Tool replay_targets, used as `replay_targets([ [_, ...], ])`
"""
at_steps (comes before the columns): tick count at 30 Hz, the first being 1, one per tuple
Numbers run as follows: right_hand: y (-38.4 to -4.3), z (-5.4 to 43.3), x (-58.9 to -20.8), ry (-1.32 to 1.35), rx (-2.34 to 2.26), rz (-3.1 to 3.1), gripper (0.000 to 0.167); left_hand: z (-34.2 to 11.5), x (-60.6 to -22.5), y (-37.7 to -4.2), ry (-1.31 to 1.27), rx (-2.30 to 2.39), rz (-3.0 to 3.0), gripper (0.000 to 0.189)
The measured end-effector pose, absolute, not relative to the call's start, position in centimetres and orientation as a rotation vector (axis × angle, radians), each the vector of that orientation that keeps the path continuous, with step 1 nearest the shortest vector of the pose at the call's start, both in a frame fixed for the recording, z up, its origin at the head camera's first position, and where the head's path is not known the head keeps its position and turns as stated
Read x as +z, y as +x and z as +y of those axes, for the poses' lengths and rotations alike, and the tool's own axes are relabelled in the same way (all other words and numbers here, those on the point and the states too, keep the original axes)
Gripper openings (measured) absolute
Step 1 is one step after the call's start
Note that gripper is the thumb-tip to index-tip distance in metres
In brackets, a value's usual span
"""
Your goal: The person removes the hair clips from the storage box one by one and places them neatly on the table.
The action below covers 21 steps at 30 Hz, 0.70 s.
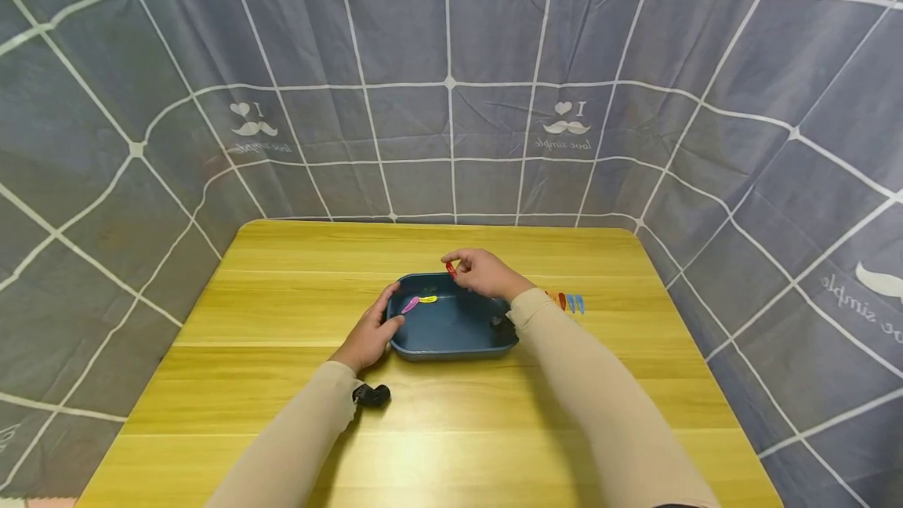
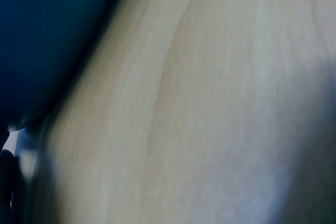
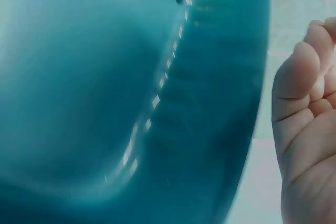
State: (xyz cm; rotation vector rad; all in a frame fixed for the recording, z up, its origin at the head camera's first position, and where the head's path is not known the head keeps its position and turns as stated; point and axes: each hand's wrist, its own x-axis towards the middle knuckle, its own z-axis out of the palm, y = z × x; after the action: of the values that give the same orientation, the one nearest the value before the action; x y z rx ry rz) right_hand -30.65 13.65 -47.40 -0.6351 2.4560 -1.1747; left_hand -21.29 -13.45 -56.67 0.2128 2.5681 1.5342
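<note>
My right hand [image 1: 485, 273] pinches a red hair clip [image 1: 451, 268] between thumb and index finger, over the far rim of a dark blue plastic tray [image 1: 451, 328]. A pink hair clip [image 1: 411, 305] and a yellow hair clip [image 1: 428, 299] lie end to end inside the tray, toward its far left. My left hand [image 1: 370, 333] holds the tray's left side, with the thumb at the rim. In the right wrist view, part of my right hand [image 3: 310, 124] shows beside the tray wall [image 3: 226, 77]; the red clip is out of sight there.
Right of the tray, partly behind my right sleeve, a row of hair clips lies on the wooden table [image 1: 282, 320]: a dark red clip [image 1: 562, 301], a blue clip [image 1: 580, 303] and others. A black wrist camera [image 1: 371, 395] hangs at my left cuff. Grey curtains [image 1: 395, 124] surround the table.
</note>
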Motion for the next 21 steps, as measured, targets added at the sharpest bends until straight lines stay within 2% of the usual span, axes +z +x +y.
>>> replay_targets([
  [8, -30.5, 16.6, -46.3, -0.610, -1.359, 2.439, 0.037, -13.5, -56.4, -21.2, 0.221, 1.544, 2.552, 0.068],
  [21, -30.3, 22.5, -46.4, -0.488, -1.325, 2.508, 0.041, -13.5, -56.6, -21.3, 0.239, 1.556, 2.556, 0.069],
])
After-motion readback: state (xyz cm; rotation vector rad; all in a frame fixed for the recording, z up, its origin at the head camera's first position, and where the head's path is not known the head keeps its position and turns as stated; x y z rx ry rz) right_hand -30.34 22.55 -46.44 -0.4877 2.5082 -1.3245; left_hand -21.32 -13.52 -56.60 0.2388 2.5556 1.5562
